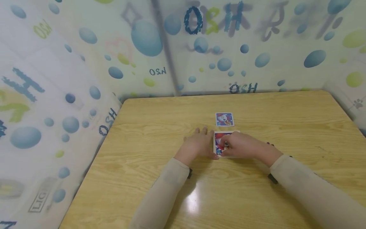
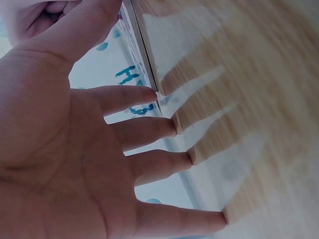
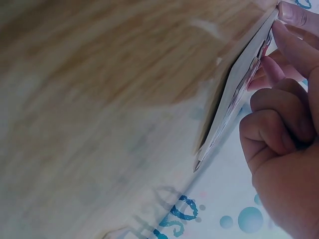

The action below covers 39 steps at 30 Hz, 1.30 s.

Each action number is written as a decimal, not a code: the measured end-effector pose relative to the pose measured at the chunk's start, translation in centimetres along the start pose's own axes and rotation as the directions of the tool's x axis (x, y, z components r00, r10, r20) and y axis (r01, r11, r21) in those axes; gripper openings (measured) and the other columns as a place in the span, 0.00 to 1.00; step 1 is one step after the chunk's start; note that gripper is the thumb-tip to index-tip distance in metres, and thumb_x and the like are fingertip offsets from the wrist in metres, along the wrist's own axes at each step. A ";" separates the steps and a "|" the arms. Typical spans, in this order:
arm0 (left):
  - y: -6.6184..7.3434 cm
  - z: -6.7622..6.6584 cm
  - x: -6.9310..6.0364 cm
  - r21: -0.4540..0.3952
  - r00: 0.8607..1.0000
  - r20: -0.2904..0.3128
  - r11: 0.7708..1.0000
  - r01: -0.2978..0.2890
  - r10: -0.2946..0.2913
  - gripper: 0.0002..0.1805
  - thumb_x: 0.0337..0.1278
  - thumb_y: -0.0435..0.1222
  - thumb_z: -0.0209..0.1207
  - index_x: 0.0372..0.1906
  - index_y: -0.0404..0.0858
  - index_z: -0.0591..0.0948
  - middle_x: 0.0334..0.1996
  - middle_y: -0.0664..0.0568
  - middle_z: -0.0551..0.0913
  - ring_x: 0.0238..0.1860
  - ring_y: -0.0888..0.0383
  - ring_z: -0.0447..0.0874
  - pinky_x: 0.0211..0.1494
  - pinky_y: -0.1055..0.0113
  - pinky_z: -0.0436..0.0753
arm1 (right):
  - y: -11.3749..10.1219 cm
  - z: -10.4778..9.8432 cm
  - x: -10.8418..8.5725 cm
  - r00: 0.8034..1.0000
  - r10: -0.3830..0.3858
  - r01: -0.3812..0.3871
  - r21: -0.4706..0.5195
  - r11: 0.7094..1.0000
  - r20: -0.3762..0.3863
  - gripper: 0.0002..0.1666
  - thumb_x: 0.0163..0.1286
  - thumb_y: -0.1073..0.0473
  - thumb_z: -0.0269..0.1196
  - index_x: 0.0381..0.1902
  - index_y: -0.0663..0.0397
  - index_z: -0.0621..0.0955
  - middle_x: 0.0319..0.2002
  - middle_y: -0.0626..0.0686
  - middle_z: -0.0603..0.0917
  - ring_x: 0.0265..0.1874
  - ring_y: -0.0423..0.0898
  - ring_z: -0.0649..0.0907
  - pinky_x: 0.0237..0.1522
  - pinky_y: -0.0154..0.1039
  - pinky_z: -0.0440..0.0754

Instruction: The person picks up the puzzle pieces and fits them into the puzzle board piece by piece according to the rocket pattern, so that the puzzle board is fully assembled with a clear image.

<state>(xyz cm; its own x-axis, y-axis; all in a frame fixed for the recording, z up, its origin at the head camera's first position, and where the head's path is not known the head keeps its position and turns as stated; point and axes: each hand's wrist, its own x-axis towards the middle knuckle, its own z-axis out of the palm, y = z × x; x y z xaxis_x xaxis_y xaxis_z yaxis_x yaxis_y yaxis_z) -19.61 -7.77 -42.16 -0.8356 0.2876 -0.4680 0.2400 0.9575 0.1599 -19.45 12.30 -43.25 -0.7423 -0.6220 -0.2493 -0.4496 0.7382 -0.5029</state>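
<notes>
A flat picture board (image 1: 217, 147) with a pale border and a red and blue cartoon print lies on the wooden table. Along its left edge is my left hand (image 1: 199, 143), fingers straight and spread, fingertips on the tabletop. In the left wrist view those fingers (image 2: 144, 133) touch down beside the board's thin side (image 2: 142, 47). Over the board's right part, my right hand (image 1: 241, 144) reaches in with bent fingers. The right wrist view has its thumb (image 3: 296, 47) at the board's surface and other fingers curled; whether they pinch a piece is hidden.
A smaller square picture card (image 1: 224, 119) with a white cartoon figure lies just beyond the board. The table (image 1: 137, 127) meets a pale wall (image 1: 183, 63) printed with blue and green dots and letters at the back.
</notes>
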 end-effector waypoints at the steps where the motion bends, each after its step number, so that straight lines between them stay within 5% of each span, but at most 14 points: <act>1: 0.0 0.0 0.0 0.001 1.000 0.001 1.000 -0.001 0.001 0.62 0.54 0.67 0.72 0.87 0.54 0.55 0.89 0.47 0.47 0.89 0.39 0.44 0.75 0.17 0.61 | 0.0 0.0 0.0 1.000 -0.003 0.003 0.001 1.000 -0.001 0.16 0.72 0.48 0.73 0.49 0.50 0.86 0.34 0.45 0.87 0.30 0.40 0.80 0.34 0.34 0.78; 24: 0.2 -0.1 0.0 0.003 1.000 0.003 1.000 -0.002 0.002 0.62 0.53 0.66 0.73 0.87 0.54 0.55 0.89 0.47 0.48 0.89 0.39 0.44 0.75 0.17 0.62 | -0.1 -0.2 0.1 1.000 0.004 -0.003 -0.022 1.000 0.007 0.14 0.74 0.50 0.71 0.51 0.49 0.86 0.34 0.45 0.88 0.29 0.40 0.80 0.34 0.34 0.79; 32: 0.4 -0.1 -0.1 0.015 1.000 -0.004 1.000 0.003 -0.003 0.62 0.52 0.66 0.73 0.87 0.54 0.55 0.89 0.47 0.48 0.89 0.39 0.45 0.74 0.18 0.62 | 0.4 -2.0 -1.4 0.999 0.008 -0.012 -0.062 0.998 -0.053 0.17 0.75 0.49 0.70 0.55 0.51 0.87 0.37 0.46 0.90 0.29 0.39 0.80 0.35 0.35 0.81; 39: 0.4 -0.1 -0.3 -0.002 1.000 -0.004 1.000 0.005 -0.005 0.63 0.52 0.65 0.74 0.87 0.53 0.54 0.89 0.47 0.47 0.89 0.39 0.44 0.75 0.18 0.60 | 1.3 -4.4 -4.2 0.994 0.021 -0.026 -0.044 0.999 -0.108 0.16 0.75 0.50 0.69 0.54 0.52 0.86 0.20 0.44 0.74 0.20 0.39 0.69 0.24 0.33 0.66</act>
<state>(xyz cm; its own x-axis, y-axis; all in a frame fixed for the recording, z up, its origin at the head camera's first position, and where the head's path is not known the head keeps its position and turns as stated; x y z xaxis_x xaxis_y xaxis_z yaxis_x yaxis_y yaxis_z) -19.35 -7.50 -41.86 -0.8389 0.2825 -0.4652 0.2346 0.9589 0.1593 -19.13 17.08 -39.20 -0.8008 -0.5747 -0.1688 -0.4517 0.7645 -0.4599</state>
